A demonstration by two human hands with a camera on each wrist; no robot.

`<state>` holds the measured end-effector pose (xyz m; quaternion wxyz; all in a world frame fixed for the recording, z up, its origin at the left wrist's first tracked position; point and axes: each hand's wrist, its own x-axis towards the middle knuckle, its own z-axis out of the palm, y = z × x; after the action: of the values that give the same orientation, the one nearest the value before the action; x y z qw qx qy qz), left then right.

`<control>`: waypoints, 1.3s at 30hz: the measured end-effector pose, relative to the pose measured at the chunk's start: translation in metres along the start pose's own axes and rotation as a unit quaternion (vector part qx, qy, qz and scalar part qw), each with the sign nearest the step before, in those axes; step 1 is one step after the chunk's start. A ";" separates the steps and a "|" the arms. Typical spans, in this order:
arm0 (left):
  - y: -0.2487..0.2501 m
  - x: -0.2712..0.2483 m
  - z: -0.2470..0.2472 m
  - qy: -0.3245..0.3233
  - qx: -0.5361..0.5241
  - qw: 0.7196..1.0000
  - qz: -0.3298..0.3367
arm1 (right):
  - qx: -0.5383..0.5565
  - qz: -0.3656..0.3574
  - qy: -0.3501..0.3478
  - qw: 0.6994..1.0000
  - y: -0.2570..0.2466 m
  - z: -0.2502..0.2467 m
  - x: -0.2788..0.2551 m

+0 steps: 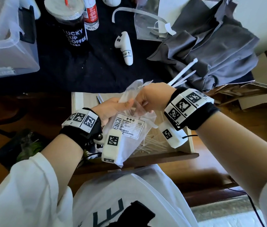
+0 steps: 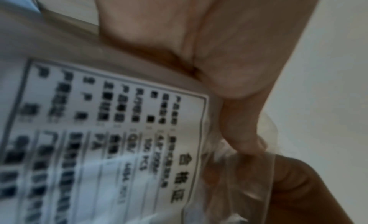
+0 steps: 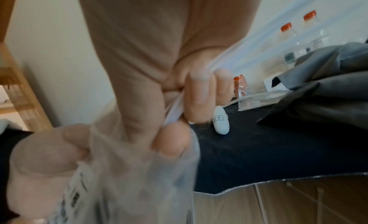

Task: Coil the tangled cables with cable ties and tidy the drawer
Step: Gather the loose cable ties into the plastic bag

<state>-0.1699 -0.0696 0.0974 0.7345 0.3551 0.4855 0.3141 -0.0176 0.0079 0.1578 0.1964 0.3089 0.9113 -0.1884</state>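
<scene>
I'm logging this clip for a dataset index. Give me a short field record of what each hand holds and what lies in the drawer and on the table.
left hand: grips the clear plastic bag near its mouth
right hand: holds a bundle of white cable ties and pinches the bag's top
bag label: printed, facing up
drawer: open, loose white cable ties inside
table: coffee cup, white controller, grey cloth

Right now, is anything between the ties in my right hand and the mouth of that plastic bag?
Nothing visible. The right hand grips a bundle of white cable ties and pinches the plastic bag at its mouth, with the left hand holding the bag too, above the open drawer.
</scene>
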 end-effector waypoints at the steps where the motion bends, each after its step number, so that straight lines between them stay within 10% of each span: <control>1: 0.000 -0.001 0.001 -0.004 0.000 1.000 0.003 | -0.007 -0.005 -0.008 1.000 -0.001 -0.001 0.000; 15: -0.002 -0.003 0.007 0.093 -0.086 0.990 0.055 | -0.009 -0.044 0.101 0.994 0.002 0.005 0.005; 20: -0.003 -0.003 0.001 0.084 -0.074 0.991 0.078 | 0.163 -0.023 0.248 0.955 0.001 0.009 0.006; 24: -0.007 0.002 -0.002 0.085 -0.084 0.989 0.082 | 0.088 0.059 0.384 0.917 0.000 0.011 0.001; 29: -0.003 0.001 0.001 0.085 -0.077 0.987 0.110 | 0.181 0.171 0.364 0.897 -0.004 0.010 0.000; 39: -0.004 0.002 0.005 0.134 -0.114 0.981 0.080 | 0.307 0.135 0.394 0.856 0.004 0.020 0.000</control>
<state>-0.1645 -0.0715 0.0947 0.6707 0.2616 0.5108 0.4700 -0.0101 0.0014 0.1399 -0.2600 0.5222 0.7577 -0.2924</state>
